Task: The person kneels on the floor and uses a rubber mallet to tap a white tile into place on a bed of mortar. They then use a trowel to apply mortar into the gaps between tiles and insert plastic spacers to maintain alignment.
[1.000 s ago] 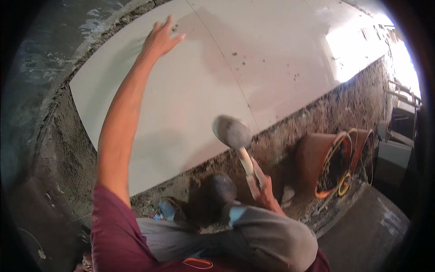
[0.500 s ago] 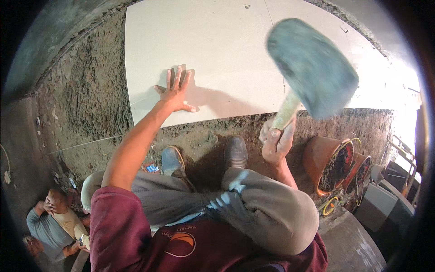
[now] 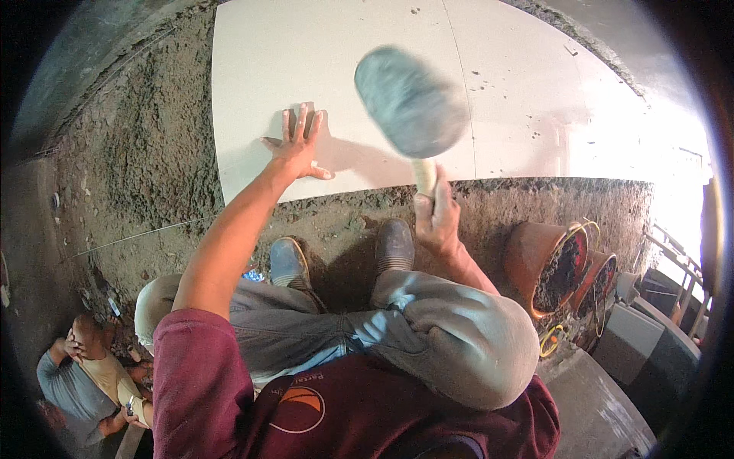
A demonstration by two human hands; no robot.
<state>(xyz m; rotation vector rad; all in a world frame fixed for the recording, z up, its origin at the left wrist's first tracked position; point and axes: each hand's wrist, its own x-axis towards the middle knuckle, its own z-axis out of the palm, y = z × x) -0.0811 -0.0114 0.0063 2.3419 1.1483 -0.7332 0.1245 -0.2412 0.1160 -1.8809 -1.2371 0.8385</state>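
My right hand [image 3: 439,217] is wrapped round the pale handle of a rubber mallet [image 3: 411,103]. Its big dark grey head, blurred by motion, hangs over a large cream floor tile [image 3: 256,57]. On that tile, close to its near left part, my left hand [image 3: 298,149] lies flat with the fingers spread. A thin joint line separates it from another cream tile [image 3: 527,99] to the right, which has dark specks of dirt along its surface.
Rough wet mortar [image 3: 160,115] borders the tile on the left, with a string [image 3: 145,233] stretched across it. Two orange buckets [image 3: 527,268] lean at the right, near a grey slab [image 3: 628,344]. Another person [image 3: 92,382] sits at the lower left. My boots [image 3: 395,245] stand on dirt.
The mallet has swung left and is now smaller in view, lower toward the tile, with my right hand moved left too. My left hand stays flat in place.
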